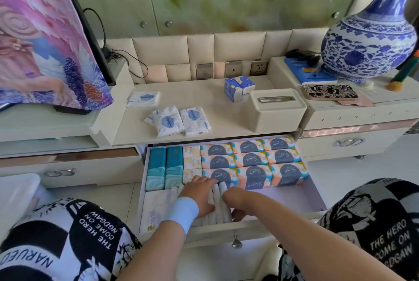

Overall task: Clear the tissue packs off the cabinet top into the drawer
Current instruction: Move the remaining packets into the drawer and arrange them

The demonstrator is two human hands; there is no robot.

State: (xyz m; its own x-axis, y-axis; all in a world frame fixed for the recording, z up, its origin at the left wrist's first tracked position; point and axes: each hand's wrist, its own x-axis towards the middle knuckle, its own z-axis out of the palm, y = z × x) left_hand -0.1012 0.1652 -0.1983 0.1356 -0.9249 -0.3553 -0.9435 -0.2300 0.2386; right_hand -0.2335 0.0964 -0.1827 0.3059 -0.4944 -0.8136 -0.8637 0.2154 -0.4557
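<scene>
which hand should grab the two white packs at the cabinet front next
Left, probably. The left grip rests in the drawer almost straight below the two white packs. The right grip sits further right, nearer the blue packs.

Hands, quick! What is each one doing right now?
Left hand: open, fingers flat on the white packs in the drawer.
Right hand: fingers tucked among those packs; grip cannot be told.

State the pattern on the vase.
The vase is white with blue floral scrollwork; the head view shows it best.
</scene>
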